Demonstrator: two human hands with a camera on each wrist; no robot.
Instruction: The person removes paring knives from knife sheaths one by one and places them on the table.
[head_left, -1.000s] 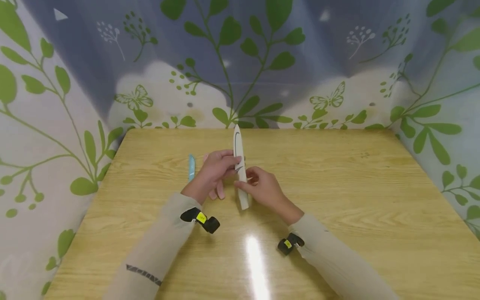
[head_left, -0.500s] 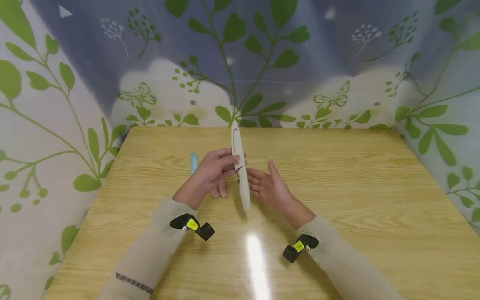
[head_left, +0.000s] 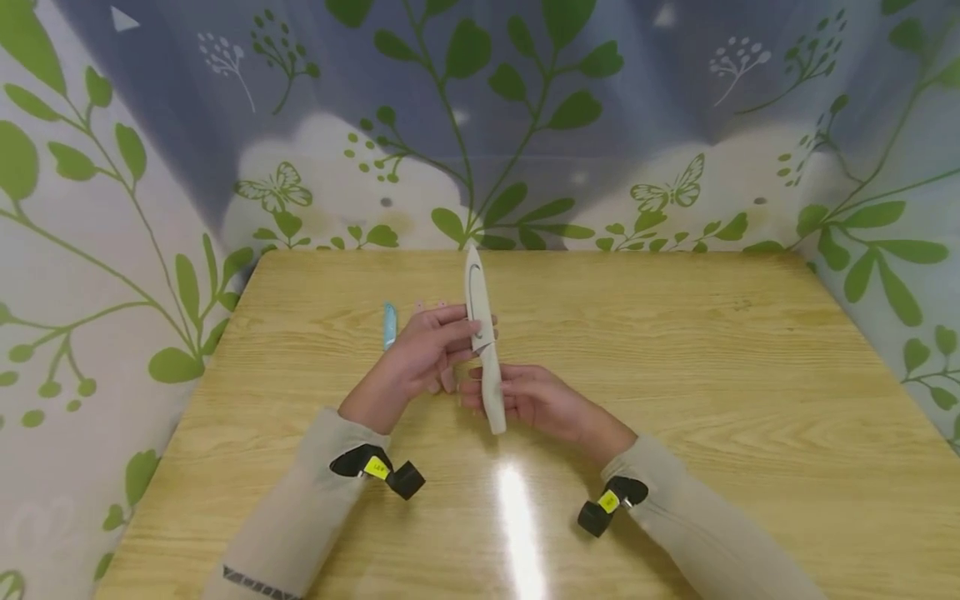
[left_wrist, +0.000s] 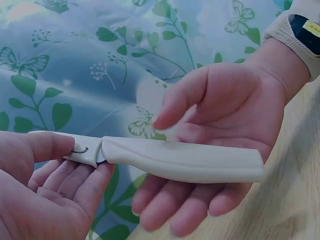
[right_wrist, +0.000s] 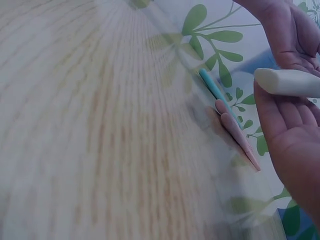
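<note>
A white kitchen knife (head_left: 491, 387) in a white sheath (head_left: 477, 292) is held above the table, tip pointing away from me. My left hand (head_left: 423, 350) pinches the sheath near the handle, thumb on top and fingers below, as the left wrist view shows. Beneath the pale handle (left_wrist: 185, 159) lies my right hand (left_wrist: 235, 105), palm up. Its fingers (left_wrist: 167, 202) reach out fairly straight under the handle, and its thumb stands clear of it. Seen from the right wrist, the handle's butt (right_wrist: 272, 81) sits over the right hand (right_wrist: 300, 135).
On the wooden table (head_left: 675, 350), left of the hands, lies a slim light blue object (head_left: 390, 325). Beside it are pink handle-like pieces (right_wrist: 231, 125) tapering to a point, mostly hidden by my left hand in the head view. A leaf-patterned curtain (head_left: 525, 125) borders the table's far side.
My right hand let go of the handle, drew off to the right with fingers spread, then came back under the handle palm up. The left hand keeps its hold on the sheath.
</note>
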